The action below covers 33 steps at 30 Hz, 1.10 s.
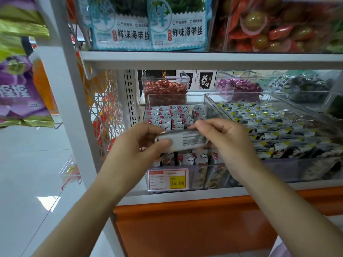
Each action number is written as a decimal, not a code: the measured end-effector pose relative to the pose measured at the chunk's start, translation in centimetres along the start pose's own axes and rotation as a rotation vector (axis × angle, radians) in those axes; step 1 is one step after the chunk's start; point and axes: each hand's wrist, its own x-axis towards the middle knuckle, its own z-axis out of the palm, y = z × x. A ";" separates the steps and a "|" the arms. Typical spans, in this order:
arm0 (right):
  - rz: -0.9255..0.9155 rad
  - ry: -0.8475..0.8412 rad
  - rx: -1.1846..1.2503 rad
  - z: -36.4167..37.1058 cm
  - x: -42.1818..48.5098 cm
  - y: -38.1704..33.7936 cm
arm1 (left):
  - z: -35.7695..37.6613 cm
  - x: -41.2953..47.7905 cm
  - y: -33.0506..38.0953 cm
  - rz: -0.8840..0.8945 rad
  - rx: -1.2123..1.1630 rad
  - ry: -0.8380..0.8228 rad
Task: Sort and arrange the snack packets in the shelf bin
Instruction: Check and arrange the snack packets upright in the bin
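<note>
Blurred packet (182, 140) pinched between left hand (138, 145) and right hand (225, 140), fingers curled, over clear bin (148, 106), print unreadable

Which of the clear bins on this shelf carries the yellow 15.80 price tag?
The front-left bin of red-and-grey packets; its front wall bears the tag. The neighbouring bin of yellow-marked packets shows none.

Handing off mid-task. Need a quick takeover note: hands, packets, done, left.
Hands: left hand grips the held packet by its left end, and right hand pinches its right end, above the clear bin.
Done: back rows of packets stand lined up in the bin.
Left: place the held packet. The front packets look less orderly and probably need straightening.
</note>
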 end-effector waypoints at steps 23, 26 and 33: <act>0.060 0.110 -0.334 -0.2 2.0 1.6 | 0.8 0.0 -3.0 0.234 0.850 -0.092; -0.021 0.025 -0.459 0.6 2.3 1.6 | 0.6 -0.2 -3.1 0.232 0.817 -0.106; -0.166 -0.102 -0.677 1.8 3.5 0.4 | 0.8 -0.1 -3.2 0.254 0.782 -0.064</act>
